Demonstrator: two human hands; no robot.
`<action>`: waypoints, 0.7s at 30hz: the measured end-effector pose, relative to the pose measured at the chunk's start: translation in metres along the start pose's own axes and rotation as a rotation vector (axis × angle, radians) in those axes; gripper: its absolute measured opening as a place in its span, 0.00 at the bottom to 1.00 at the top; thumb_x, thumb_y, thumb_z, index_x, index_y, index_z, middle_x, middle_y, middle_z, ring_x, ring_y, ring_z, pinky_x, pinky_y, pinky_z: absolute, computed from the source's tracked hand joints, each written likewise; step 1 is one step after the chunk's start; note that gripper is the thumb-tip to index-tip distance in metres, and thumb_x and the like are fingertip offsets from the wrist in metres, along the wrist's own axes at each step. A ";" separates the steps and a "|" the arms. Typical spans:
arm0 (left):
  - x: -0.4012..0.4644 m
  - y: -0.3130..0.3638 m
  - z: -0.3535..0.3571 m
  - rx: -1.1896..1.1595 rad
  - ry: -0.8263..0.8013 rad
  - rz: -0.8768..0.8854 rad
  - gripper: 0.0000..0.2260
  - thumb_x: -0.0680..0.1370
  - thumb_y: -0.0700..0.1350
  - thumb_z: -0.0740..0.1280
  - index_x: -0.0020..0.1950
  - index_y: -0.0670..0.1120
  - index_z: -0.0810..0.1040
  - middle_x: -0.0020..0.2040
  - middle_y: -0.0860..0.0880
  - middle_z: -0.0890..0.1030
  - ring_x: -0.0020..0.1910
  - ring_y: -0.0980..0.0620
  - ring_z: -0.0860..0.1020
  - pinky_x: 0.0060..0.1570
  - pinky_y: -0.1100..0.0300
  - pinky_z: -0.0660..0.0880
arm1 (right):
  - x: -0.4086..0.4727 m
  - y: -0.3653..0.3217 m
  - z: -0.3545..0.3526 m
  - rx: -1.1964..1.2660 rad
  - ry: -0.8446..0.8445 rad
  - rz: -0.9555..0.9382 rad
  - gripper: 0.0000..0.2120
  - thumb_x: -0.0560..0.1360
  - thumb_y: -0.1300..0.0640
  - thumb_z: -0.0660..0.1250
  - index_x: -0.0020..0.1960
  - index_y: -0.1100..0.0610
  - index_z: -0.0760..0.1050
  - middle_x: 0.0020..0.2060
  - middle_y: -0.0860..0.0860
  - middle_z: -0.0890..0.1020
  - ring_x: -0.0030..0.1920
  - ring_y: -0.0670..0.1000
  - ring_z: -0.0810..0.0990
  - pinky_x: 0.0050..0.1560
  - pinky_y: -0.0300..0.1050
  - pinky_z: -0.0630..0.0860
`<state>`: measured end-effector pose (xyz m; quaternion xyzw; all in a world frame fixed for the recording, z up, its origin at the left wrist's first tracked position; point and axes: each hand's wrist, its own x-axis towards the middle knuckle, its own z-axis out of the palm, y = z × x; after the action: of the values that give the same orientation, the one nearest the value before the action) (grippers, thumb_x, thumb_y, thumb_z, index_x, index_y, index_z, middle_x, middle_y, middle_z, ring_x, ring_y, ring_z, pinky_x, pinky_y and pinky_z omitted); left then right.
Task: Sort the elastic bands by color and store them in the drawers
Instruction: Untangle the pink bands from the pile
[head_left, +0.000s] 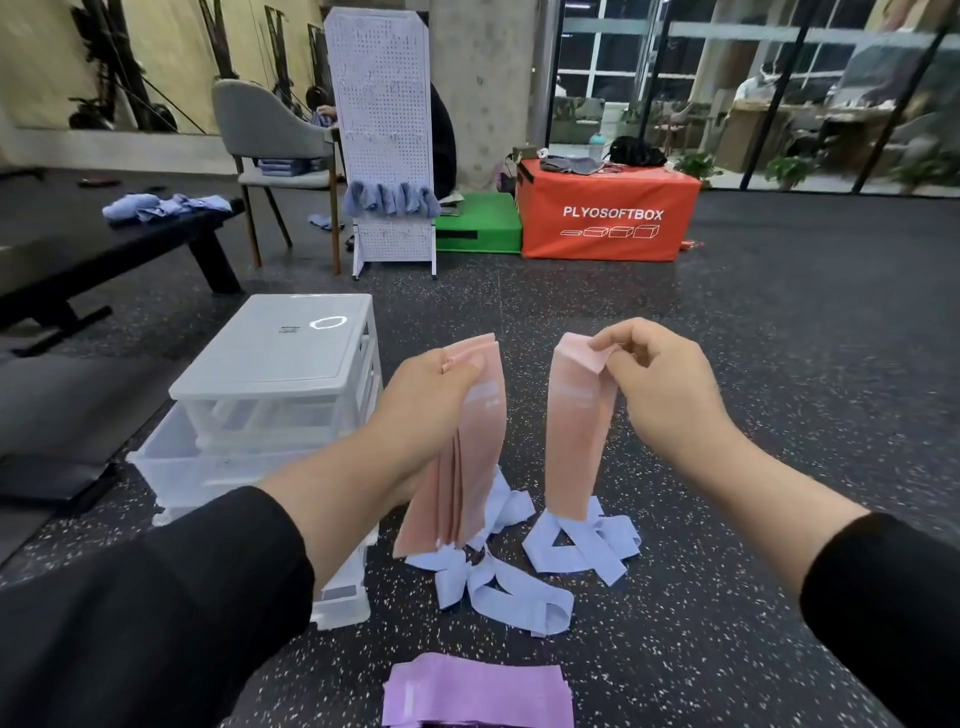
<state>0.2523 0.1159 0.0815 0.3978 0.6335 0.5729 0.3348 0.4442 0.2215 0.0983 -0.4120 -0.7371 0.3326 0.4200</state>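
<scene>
The left hand (434, 395) holds a bunch of pink bands (462, 467), and the right hand (657, 379) pinches one pink band (574, 431). Blue bands (524, 587) and purple bands (478, 693) lie on the floor (727, 364) beside the clear drawers (270, 384).

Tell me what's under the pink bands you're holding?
Blue bands lie tangled on the floor under the pink bands. The hanging pink ends cover part of the blue pile.

A translucent white plastic drawer unit (275, 395) stands on the speckled black rubber floor (727, 364), left of the scattered pale blue elastic bands (519, 587). A stack of flat purple elastic bands (478, 693) lies nearer, before them.
</scene>
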 end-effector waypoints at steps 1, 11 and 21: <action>0.000 -0.001 0.001 0.004 0.001 0.001 0.16 0.77 0.56 0.64 0.57 0.51 0.84 0.54 0.52 0.87 0.59 0.50 0.83 0.68 0.45 0.73 | 0.000 0.000 0.001 0.020 -0.014 0.009 0.16 0.78 0.65 0.60 0.43 0.47 0.81 0.30 0.47 0.76 0.25 0.44 0.65 0.29 0.41 0.62; -0.009 0.001 0.004 -0.138 -0.112 -0.038 0.10 0.84 0.46 0.64 0.60 0.47 0.83 0.56 0.48 0.87 0.59 0.48 0.84 0.68 0.45 0.74 | -0.006 -0.004 0.014 0.358 -0.208 0.129 0.12 0.79 0.64 0.64 0.46 0.52 0.84 0.43 0.55 0.86 0.41 0.53 0.80 0.44 0.55 0.76; -0.015 0.003 0.003 -0.159 -0.210 -0.075 0.11 0.84 0.45 0.64 0.61 0.42 0.82 0.56 0.42 0.86 0.59 0.42 0.83 0.68 0.43 0.74 | -0.008 -0.006 0.017 0.343 -0.256 0.136 0.13 0.78 0.66 0.63 0.45 0.55 0.84 0.45 0.58 0.86 0.43 0.53 0.81 0.48 0.58 0.81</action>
<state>0.2624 0.1038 0.0834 0.4040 0.5620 0.5636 0.4509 0.4296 0.2089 0.0929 -0.3379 -0.6875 0.5301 0.3636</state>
